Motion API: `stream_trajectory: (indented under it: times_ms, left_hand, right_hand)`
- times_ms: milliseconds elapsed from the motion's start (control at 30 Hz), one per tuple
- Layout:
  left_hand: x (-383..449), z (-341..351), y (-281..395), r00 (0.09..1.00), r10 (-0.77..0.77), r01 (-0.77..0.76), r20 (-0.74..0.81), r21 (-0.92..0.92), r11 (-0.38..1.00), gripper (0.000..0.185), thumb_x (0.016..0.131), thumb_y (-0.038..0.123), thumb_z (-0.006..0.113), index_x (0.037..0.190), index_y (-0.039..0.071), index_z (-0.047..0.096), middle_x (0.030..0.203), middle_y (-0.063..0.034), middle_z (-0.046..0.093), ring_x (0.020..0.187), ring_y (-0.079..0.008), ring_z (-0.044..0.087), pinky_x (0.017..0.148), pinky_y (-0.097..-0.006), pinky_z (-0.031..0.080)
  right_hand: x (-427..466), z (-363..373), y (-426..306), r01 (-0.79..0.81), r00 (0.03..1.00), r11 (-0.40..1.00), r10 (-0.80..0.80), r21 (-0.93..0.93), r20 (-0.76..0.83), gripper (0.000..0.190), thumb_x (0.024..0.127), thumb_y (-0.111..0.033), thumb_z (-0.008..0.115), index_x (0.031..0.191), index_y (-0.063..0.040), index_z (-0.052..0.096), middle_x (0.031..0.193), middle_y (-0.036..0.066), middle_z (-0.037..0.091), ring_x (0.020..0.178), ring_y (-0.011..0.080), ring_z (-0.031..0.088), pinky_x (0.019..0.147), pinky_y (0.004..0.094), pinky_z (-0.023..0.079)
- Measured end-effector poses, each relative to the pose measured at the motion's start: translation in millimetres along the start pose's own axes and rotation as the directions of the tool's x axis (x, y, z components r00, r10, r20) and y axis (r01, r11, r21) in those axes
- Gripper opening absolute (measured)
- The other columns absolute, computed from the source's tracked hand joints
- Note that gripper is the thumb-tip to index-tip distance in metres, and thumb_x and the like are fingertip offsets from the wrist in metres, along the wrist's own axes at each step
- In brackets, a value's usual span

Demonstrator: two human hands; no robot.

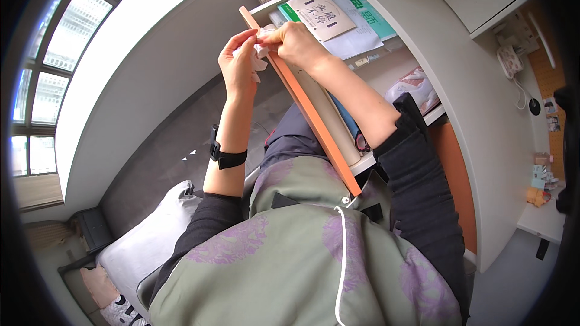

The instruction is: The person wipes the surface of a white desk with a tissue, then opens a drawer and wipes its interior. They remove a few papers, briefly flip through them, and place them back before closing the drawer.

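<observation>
Over the far end of an open drawer's orange front panel (312, 115), both hands meet at a crumpled white tissue (259, 59). My left hand (239, 56) pinches it from the outer side, part of it hanging below the fingers. My right hand (297, 44) reaches across the drawer with its fingers curled on the tissue's upper end. Inside the drawer, a beige card (321, 14) with writing lies on white paper (362, 41) and a green printed sheet (378, 20). A cream roll-like item (337, 117) runs along the inside of the front panel.
A plastic bag (414, 88) sits in the drawer's near right part. The white cabinet side (471, 113) rises at right, with a desk (541, 222) beyond it. Windows (74, 31) and a low wall (158, 50) stand at left. A white-covered cushion (145, 235) is at lower left.
</observation>
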State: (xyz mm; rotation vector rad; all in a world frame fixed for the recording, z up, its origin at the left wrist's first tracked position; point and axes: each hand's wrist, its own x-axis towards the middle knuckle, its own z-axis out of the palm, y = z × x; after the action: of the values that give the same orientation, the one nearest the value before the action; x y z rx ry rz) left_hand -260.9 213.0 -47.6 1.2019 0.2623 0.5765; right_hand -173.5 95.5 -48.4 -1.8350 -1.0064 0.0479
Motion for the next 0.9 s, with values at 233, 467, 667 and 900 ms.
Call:
stream_trajectory:
  times_ms: [233,467,667,900]
  left_hand:
    - [-9,-21,-4,0.998,-0.047,0.051,-0.04,0.118,0.992,0.017,0.089,0.006,0.062,0.104,0.001,0.069,0.084,-0.0061,0.067,0.065,-0.007,0.051,0.058,-0.0195,0.042]
    - [-14,-20,1,1.0,0.0,0.001,-0.009,0.163,0.987,0.018,0.089,0.007,0.063,0.104,0.001,0.07,0.084,-0.0045,0.067,0.064,-0.006,0.051,0.057,-0.0194,0.041]
    - [-23,-14,-5,0.997,-0.066,0.056,0.048,0.193,0.98,0.017,0.089,0.007,0.063,0.104,0.001,0.07,0.085,-0.0039,0.067,0.066,-0.0049,0.051,0.058,-0.0192,0.041]
    - [-41,11,7,0.987,-0.037,-0.012,0.156,0.304,0.953,0.015,0.09,0.006,0.061,0.101,0.001,0.071,0.087,-0.0032,0.068,0.076,-0.0062,0.057,0.066,-0.02,0.044]
  right_hand:
    - [34,11,9,-0.037,0.999,0.994,0.034,-0.105,-0.036,0.021,0.078,-0.005,0.07,0.098,-0.009,0.076,0.093,0.014,0.072,0.086,0.0244,0.071,0.08,0.0304,0.055]
    - [-63,-15,-16,0.066,0.998,0.994,-0.067,-0.082,-0.004,0.034,0.075,0.002,0.067,0.105,-0.011,0.074,0.104,0.011,0.071,0.09,0.0241,0.065,0.084,0.0323,0.053]
    - [-186,-48,-76,-0.015,1.0,1.0,0.015,-0.016,-0.004,0.04,0.075,0.008,0.063,0.11,-0.008,0.072,0.112,0.008,0.07,0.091,0.0225,0.06,0.085,0.0299,0.054]
    - [-258,-72,-120,-0.043,0.999,0.998,0.043,-0.039,0.001,0.039,0.071,0.01,0.063,0.106,-0.002,0.072,0.11,0.01,0.07,0.09,0.0246,0.061,0.083,0.0305,0.054]
